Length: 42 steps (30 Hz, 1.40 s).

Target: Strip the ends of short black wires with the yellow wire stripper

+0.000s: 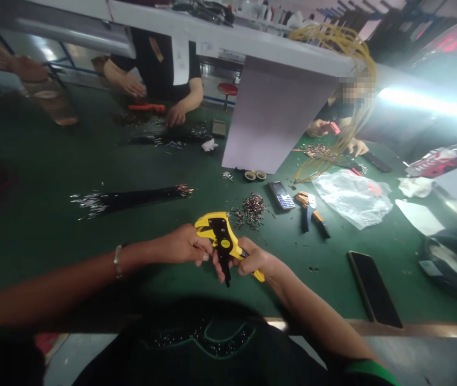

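Observation:
A yellow and black wire stripper (224,242) is held over the near edge of the green table, its head tilted up and to the left. My right hand (254,257) wraps around its handles. Against the left side of the tool's head, my left hand (190,245) is closed with the fingertips pinched; what lies between them is too small to make out. A bundle of black wires (140,198) with silvery ends on the left and coppery ends on the right lies beyond my left hand. Just past the tool sits a heap of short dark and coppery bits (251,208).
Right of the heap are a keypad phone (282,195), orange-and-blue pliers (312,212), a clear plastic bag (354,198) and a black smartphone (375,289). A pale upright panel (280,112) stands beyond. Across the table, co-workers' hands (177,114) handle wires; yellow cables (332,37) hang from the shelf.

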### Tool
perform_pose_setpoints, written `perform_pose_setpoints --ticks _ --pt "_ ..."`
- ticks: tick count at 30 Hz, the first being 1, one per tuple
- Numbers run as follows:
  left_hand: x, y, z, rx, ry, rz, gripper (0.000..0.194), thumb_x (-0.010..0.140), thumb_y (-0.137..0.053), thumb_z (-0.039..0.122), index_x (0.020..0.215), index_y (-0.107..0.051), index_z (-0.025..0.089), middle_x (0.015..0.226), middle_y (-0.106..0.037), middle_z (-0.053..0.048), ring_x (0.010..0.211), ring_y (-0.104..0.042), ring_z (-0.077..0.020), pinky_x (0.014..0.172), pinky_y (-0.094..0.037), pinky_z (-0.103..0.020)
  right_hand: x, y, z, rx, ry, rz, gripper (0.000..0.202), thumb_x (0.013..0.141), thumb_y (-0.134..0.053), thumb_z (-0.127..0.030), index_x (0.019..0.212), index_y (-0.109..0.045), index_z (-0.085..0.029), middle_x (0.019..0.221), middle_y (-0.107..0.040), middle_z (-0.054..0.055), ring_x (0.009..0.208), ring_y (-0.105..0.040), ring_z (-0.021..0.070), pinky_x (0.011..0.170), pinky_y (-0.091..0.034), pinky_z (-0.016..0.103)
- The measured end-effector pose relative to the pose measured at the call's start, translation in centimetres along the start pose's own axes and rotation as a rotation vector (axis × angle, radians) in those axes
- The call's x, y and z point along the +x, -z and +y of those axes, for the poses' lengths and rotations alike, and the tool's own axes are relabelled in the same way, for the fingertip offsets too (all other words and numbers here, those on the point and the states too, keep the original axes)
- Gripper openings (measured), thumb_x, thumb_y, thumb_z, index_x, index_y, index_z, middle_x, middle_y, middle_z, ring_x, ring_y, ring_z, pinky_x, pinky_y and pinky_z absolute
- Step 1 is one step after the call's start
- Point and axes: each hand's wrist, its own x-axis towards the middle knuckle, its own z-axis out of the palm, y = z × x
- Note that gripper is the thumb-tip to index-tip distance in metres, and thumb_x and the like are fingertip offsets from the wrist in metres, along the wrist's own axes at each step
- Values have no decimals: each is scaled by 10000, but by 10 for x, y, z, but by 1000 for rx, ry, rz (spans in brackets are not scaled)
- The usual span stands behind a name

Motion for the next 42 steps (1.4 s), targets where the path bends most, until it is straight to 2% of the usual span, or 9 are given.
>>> perform_pose_setpoints --ticks 3,7,10,15,22,27,31,36,42 --pt "4 -2 1 -65 33 -71 188 792 -558 131 869 -726 164 721 -711 -29 625 -622 -99 549 -438 -177 0 -2 -3 -40 -11 46 352 477 -535 -92 797 -673 -135 733 -656 24 616 -599 170 595 -467 275" --pt "8 -6 1 -112 42 8 141 756 -575 112 759 -712 147 707 -710 -26 618 -623 -99 569 -455 -194 -1 -2 -4 -116 -9 98 324 476 -528 -105 770 -662 -132 703 -652 19 609 -583 160 544 -411 246" --pt "8 -10 2 18 -15 80 155 740 -569 91 696 -703 156 679 -700 -10 634 -617 -99 644 -463 -215 -1 4 -2 -140 12 82 374 477 -529 -112 824 -671 -119 719 -673 33 652 -601 178 572 -413 259" --pt "8 -15 5 328 -60 235 196 721 -540 72 630 -687 162 611 -660 0 588 -562 -87 616 -405 -213 -1 15 0 -127 45 52 457 481 -510 -108 910 -667 -101 788 -681 53 703 -643 206 645 -425 297" --pt "3 -9 8 50 107 353 130 747 -587 200 722 -700 139 490 -599 30 467 -471 -61 498 -355 -189 -12 19 -11 -134 135 115 488 507 -538 -76 977 -658 -135 903 -672 68 755 -639 222 715 -484 375" --pt "-1 3 12 -152 125 473 116 721 -647 231 745 -707 134 465 -602 30 495 -505 -74 572 -406 -217 -24 21 -19 -183 236 187 500 616 -647 -133 1115 -628 -165 911 -659 70 834 -624 238 785 -480 402" --pt "-3 8 17 -328 107 548 78 684 -678 212 710 -699 141 446 -597 31 500 -533 -82 635 -438 -245 -22 20 -12 -201 200 181 484 658 -701 -192 1134 -621 -160 945 -655 82 858 -617 239 805 -474 404" --pt "-6 11 20 -403 109 623 56 671 -694 193 698 -703 144 445 -600 22 512 -553 -91 663 -459 -258 -12 21 5 -159 151 80 509 651 -741 -227 1136 -621 -132 935 -662 94 840 -618 244 802 -464 412" --pt "-7 10 19 -427 68 618 69 669 -691 161 732 -718 149 490 -637 13 590 -606 -108 744 -486 -279 -8 16 11 -94 105 83 523 620 -774 -283 1099 -637 -125 888 -672 87 795 -640 240 753 -461 376"
